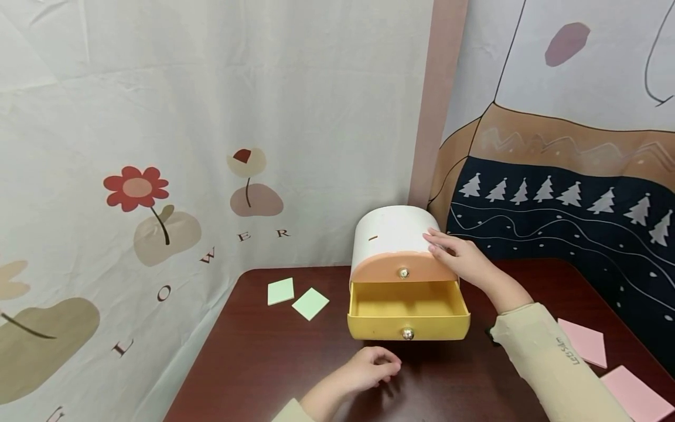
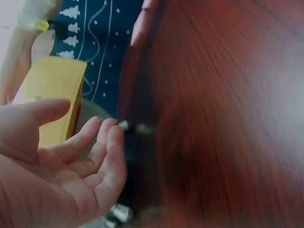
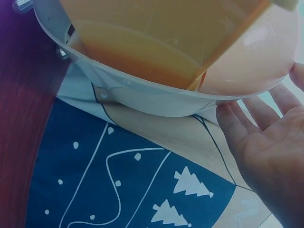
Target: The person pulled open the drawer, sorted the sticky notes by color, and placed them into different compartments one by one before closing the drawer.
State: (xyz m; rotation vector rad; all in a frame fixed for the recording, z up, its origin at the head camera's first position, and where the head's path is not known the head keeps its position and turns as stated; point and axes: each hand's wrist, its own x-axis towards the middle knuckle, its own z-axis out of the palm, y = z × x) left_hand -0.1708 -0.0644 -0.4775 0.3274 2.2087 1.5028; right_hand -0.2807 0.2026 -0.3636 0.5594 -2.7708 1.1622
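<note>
A small white drawer box (image 1: 392, 228) with a rounded top stands at the back of the table. Its orange upper drawer (image 1: 377, 271) is closed, while the yellow lower drawer (image 1: 377, 328) is pulled out toward me. My right hand (image 1: 457, 258) rests on the box's top right edge; in the right wrist view the fingers of that hand (image 3: 263, 133) lie along its white shell (image 3: 156, 102). In front of the yellow drawer hovers my left hand (image 1: 369, 369), fingers loosely bent and nothing in them. The left wrist view shows that palm (image 2: 66, 175) below the drawer's yellow front (image 2: 53, 78).
Two pale green note pads (image 1: 281, 291) lie left of the box on the dark red-brown table (image 1: 253, 363). Pink note pads (image 1: 585, 343) sit on the right, near my right sleeve. A printed curtain (image 1: 327, 117) hangs close behind the table.
</note>
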